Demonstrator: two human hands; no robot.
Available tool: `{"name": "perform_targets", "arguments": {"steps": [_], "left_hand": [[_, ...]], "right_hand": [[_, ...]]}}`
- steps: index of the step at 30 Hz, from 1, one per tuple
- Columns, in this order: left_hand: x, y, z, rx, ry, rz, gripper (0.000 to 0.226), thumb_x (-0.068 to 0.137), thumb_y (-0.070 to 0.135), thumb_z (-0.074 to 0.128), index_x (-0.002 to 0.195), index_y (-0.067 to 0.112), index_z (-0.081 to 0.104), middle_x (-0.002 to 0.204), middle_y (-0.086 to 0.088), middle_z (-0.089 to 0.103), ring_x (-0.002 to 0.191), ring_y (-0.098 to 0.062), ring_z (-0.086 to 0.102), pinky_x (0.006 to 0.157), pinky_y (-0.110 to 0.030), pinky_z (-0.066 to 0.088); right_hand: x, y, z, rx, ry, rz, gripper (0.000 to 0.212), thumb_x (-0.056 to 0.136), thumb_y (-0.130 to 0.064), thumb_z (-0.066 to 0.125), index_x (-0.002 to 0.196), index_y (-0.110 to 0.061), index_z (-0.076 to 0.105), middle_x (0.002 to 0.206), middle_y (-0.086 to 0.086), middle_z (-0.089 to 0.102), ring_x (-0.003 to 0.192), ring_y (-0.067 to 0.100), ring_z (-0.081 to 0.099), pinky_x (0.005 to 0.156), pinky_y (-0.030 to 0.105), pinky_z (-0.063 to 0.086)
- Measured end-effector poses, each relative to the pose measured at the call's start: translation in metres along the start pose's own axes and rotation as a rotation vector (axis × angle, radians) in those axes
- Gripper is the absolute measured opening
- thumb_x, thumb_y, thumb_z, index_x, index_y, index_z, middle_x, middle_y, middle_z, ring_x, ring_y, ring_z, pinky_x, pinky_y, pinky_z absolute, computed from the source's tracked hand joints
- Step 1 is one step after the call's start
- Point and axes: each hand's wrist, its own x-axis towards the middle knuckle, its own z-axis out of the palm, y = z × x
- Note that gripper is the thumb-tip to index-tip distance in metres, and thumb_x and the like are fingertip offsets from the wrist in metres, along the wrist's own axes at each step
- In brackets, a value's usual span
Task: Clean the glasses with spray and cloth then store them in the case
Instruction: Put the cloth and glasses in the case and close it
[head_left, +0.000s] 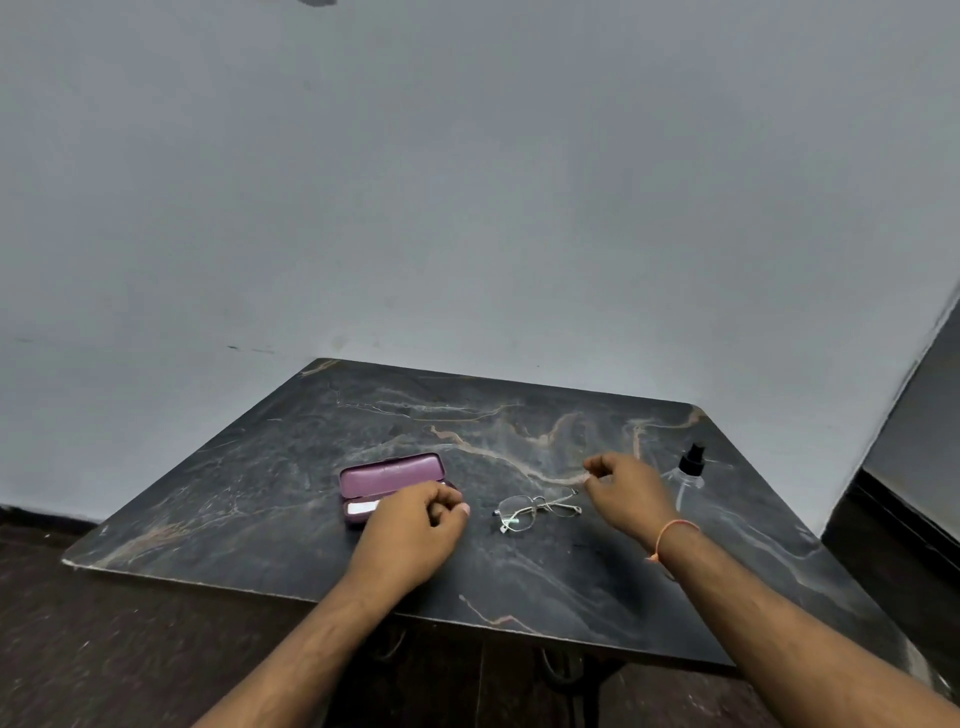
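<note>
Dark marble table (519, 571) against grey wall (467, 182); both hands' grips loosely curled, holding nothing

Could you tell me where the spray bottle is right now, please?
In the head view, the spray bottle stands near the table's far right edge, just beyond the right hand.

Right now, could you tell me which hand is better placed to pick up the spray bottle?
The right hand, probably. It hovers just beside the spray bottle, holding nothing, while the left hand is over by the open case, with the glasses between them.
</note>
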Motion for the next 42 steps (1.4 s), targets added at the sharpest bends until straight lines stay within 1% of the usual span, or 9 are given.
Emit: {"name": "perform_targets", "arguments": {"steps": [2, 4, 8, 12, 16, 20, 27, 36, 42], "left_hand": [[0.004, 0.011, 0.012, 0.050, -0.106, -0.052, 0.027, 0.105, 0.036, 0.069, 0.128, 0.027, 0.079, 0.076, 0.019, 0.077, 0.077, 0.001, 0.073, 0.085, -0.025, 0.059], [0.006, 0.017, 0.023, 0.085, -0.183, -0.116, 0.031, 0.108, 0.033, 0.061, 0.134, 0.025, 0.076, 0.079, 0.005, 0.083, 0.074, -0.017, 0.082, 0.086, -0.030, 0.066], [0.013, 0.022, 0.036, 0.174, -0.198, -0.168, 0.023, 0.108, 0.026, 0.056, 0.111, 0.027, 0.078, 0.060, 0.005, 0.078, 0.062, -0.017, 0.081, 0.068, -0.023, 0.065], [0.023, 0.024, 0.041, 0.163, -0.201, -0.211, 0.024, 0.109, 0.021, 0.054, 0.099, 0.026, 0.076, 0.047, 0.011, 0.070, 0.050, -0.011, 0.077, 0.054, -0.016, 0.059], [0.030, 0.026, 0.044, 0.137, -0.180, -0.212, 0.021, 0.110, 0.022, 0.058, 0.108, 0.027, 0.079, 0.051, 0.008, 0.073, 0.048, -0.008, 0.072, 0.059, -0.018, 0.063], [0.030, 0.027, 0.049, 0.150, -0.153, -0.181, 0.019, 0.110, 0.026, 0.062, 0.105, 0.028, 0.080, 0.058, 0.003, 0.076, 0.046, -0.008, 0.068, 0.060, -0.016, 0.058], [0.030, 0.026, 0.051, 0.163, -0.120, -0.166, 0.018, 0.108, 0.029, 0.064, 0.099, 0.027, 0.080, 0.065, 0.004, 0.079, 0.048, -0.003, 0.067, 0.079, -0.028, 0.066], [0.028, 0.020, 0.044, -0.048, -0.092, -0.220, 0.024, 0.108, 0.021, 0.059, 0.091, 0.027, 0.075, 0.081, 0.011, 0.084, 0.055, -0.015, 0.080, 0.059, -0.034, 0.068], [0.038, 0.019, 0.013, -0.073, -0.023, -0.138, 0.024, 0.110, 0.021, 0.060, 0.092, 0.027, 0.075, 0.079, 0.010, 0.081, 0.050, -0.013, 0.078, 0.046, -0.026, 0.060]], "right_hand": [[-0.005, 0.010, 0.004, 0.010, -0.045, 0.039, 0.027, 0.104, -0.023, 0.065, 0.127, -0.014, 0.076, 0.122, 0.006, 0.080, 0.100, 0.029, 0.079, 0.091, 0.038, 0.062], [-0.008, 0.019, 0.011, 0.006, -0.094, 0.063, 0.020, 0.104, -0.025, 0.064, 0.113, -0.016, 0.079, 0.103, 0.005, 0.081, 0.080, 0.029, 0.077, 0.081, 0.042, 0.066], [-0.004, 0.027, 0.017, -0.042, -0.102, 0.069, 0.024, 0.104, -0.031, 0.063, 0.108, -0.021, 0.084, 0.110, 0.001, 0.082, 0.108, 0.024, 0.073, 0.083, 0.028, 0.045], [0.002, 0.027, 0.021, -0.014, -0.097, 0.095, 0.023, 0.104, -0.035, 0.062, 0.098, -0.031, 0.083, 0.102, -0.006, 0.081, 0.092, 0.015, 0.069, 0.079, 0.025, 0.040], [0.006, 0.025, 0.024, -0.008, -0.093, 0.101, 0.027, 0.103, -0.037, 0.063, 0.079, -0.040, 0.074, 0.075, -0.016, 0.069, 0.059, 0.005, 0.057, 0.066, 0.024, 0.045], [0.006, 0.026, 0.023, 0.035, -0.075, 0.085, 0.026, 0.102, -0.035, 0.067, 0.078, -0.044, 0.072, 0.078, -0.019, 0.071, 0.057, 0.000, 0.055, 0.052, 0.021, 0.042], [0.004, 0.031, 0.024, 0.137, -0.039, 0.125, 0.022, 0.097, -0.033, 0.072, 0.078, -0.040, 0.078, 0.050, -0.034, 0.061, 0.054, 0.001, 0.058, 0.049, 0.022, 0.043], [-0.002, 0.027, 0.027, 0.278, -0.077, 0.196, 0.015, 0.094, -0.037, 0.074, 0.081, -0.035, 0.081, 0.074, -0.004, 0.081, 0.052, 0.010, 0.068, 0.040, 0.022, 0.046], [-0.004, 0.001, 0.030, 0.461, -0.092, 0.190, 0.016, 0.101, -0.025, 0.073, 0.087, -0.022, 0.079, 0.086, -0.003, 0.079, 0.054, 0.015, 0.066, 0.040, 0.021, 0.040]]}}
